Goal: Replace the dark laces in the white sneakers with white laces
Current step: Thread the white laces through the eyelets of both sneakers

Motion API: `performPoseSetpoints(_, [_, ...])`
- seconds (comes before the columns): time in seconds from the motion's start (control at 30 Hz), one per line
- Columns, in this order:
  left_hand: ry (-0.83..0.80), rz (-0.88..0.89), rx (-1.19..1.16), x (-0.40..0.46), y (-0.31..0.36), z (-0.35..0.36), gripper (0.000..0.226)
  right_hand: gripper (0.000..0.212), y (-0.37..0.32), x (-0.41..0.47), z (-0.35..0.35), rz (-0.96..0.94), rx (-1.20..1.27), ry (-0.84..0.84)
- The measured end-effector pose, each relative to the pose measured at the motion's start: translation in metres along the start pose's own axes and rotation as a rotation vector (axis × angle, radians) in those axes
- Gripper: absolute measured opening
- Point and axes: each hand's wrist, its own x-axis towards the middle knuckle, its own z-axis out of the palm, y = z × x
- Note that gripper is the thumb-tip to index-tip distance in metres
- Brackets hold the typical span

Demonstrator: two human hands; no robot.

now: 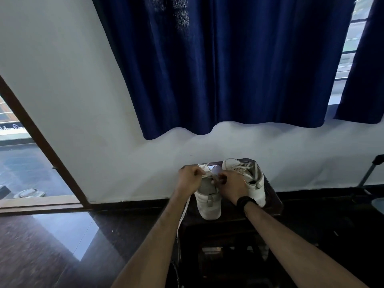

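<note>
Two white sneakers stand side by side on a small dark table (272,196), heels toward me. My left hand (190,179) and my right hand (230,183) both work over the top of the left sneaker (208,201), each pinching a stretch of white lace (204,169) near its eyelets. One long free end of that lace (184,215) hangs down past my left wrist off the table's edge. The right sneaker (252,175) is laced with a pale lace. A black band sits on my right wrist. No dark lace is visible.
A white wall (83,100) rises right behind the table, with dark blue curtains (228,69) hanging above. A glass door with a brown frame (41,146) stands at the left. The floor (52,246) is dark and glossy. A dark stand (372,171) leans at the far right.
</note>
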Motion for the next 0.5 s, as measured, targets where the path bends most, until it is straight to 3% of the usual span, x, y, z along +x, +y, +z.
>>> performPoseSetpoints(0.1, [-0.003,0.084,0.133,0.000,0.006,0.018,0.025,0.029,0.000,0.007,0.013,0.054,-0.018,0.024])
performPoseSetpoints(0.23, [-0.041,0.078,0.277,-0.001,0.000,0.038,0.024,0.010,0.000,0.012,0.015,0.116,0.058,0.042])
performPoseSetpoints(0.37, [0.087,0.176,0.404,-0.004,-0.008,0.051,0.021,0.013,0.011,0.010,0.019,0.205,0.196,0.093])
performPoseSetpoints(0.5, [0.194,0.167,0.368,-0.003,-0.016,0.062,0.019,0.019,0.019,0.013,0.028,0.312,0.337,0.096])
